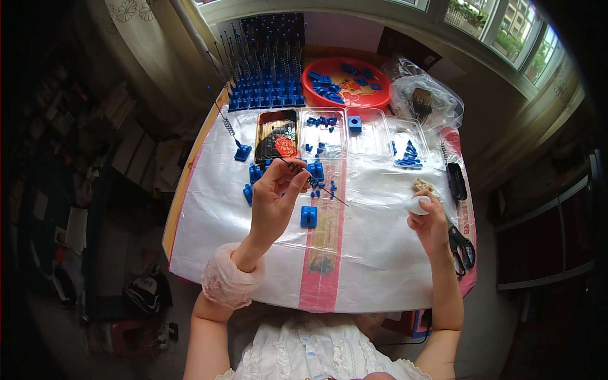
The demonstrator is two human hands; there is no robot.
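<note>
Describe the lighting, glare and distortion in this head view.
Head view: daylight from the windows falls on the table; glare sheens the clear plastic sheet; room at left is dark and murky; fisheye bends the table edge and blackens the corners; the thin rod in the left hand looks slightly soft.

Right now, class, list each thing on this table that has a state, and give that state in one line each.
Left hand: raised, fingers pinching a thin metal spring rod.
Right hand: closed around a small white object.
Black-handled scissors: lying flat, blades shut.
Round red tray: holding loose blue plastic pieces.
Clear plastic compartment tray: open, partly filled.
Clear plastic bag: crumpled, open.
Blue square plastic block: loose on the sheet.
</note>
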